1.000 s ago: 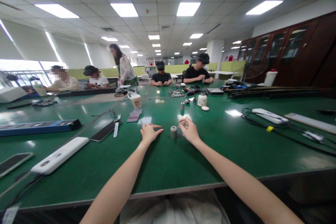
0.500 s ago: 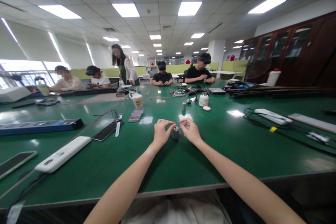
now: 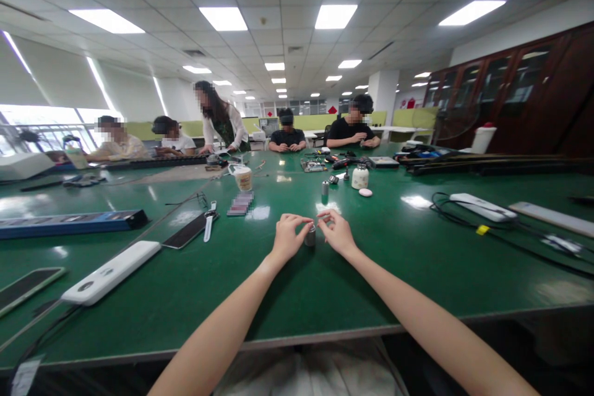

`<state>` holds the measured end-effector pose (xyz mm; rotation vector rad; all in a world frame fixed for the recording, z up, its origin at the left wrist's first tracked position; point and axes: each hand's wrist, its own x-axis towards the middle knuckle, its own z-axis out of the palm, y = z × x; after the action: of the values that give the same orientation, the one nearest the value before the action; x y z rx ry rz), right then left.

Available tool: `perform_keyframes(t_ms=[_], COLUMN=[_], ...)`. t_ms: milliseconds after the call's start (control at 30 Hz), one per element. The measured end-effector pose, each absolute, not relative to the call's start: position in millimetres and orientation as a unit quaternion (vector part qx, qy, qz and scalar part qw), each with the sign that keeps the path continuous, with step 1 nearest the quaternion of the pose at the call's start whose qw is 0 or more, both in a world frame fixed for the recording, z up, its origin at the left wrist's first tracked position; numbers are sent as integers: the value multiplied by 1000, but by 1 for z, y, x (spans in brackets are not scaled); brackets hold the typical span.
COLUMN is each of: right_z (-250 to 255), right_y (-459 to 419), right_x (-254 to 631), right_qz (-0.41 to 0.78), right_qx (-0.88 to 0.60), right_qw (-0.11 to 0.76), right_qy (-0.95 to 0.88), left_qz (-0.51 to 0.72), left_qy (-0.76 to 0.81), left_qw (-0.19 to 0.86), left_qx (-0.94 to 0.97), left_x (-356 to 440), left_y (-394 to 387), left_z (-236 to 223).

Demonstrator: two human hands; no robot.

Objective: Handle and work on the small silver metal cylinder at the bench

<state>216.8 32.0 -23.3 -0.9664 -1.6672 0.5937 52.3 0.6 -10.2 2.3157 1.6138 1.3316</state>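
Note:
A small grey metal cylinder [image 3: 310, 238] stands upright on the green table between my hands. My left hand [image 3: 288, 236] is at its upper left, thumb and fingertips drawn together over its top edge. Whether those fingertips hold a tiny part is too small to see. My right hand [image 3: 338, 232] sits just to the right of the cylinder, its thumb and index finger pinched close to the left fingertips; anything in that pinch I cannot make out. Farther back stands a second metal cylinder [image 3: 325, 189], with small dark parts [image 3: 333, 179] beside it.
A white jar [image 3: 360, 177] and its pale lid [image 3: 365, 192] lie beyond my right hand. To the left are a paper cup [image 3: 242, 178], a watch [image 3: 210, 223], a phone [image 3: 185, 232] and a white power strip [image 3: 111, 272]. Cables [image 3: 464, 216] run along the right. Several people sit or stand across the table.
My left hand has shifted slightly right, its fingertips now over the cylinder's top. My right hand stays almost still. A standing person in the background has leaned down toward the table.

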Motion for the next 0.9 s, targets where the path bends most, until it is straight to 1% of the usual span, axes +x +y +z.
perform_keyframes(t_ms=[300,533,667,733,833,900], right_z=[-19,-20,-18,-15,-12,-11], right_y=[26,21,22,24,25,25], right_x=[214,210,210,212,215,216], right_qz=[282,368,397,390,350,326], right_qx=[-374,-315,-322,-343,-367,-366], right_qw=[528,488,503,525,555,554], right_qy=[-708,-726,-697,-675,-659,-673], left_qz=[416,340,341,344,350,347], left_qy=[519,551,547,544,544,548], left_qw=[28,58,68,75,74,70], left_qx=[746,760,761,762,759,758], left_x=[50,48,47,47,47,48], left_y=[1,3,4,3,1,1], left_z=[-17,-27,-26,-25,-24,-24])
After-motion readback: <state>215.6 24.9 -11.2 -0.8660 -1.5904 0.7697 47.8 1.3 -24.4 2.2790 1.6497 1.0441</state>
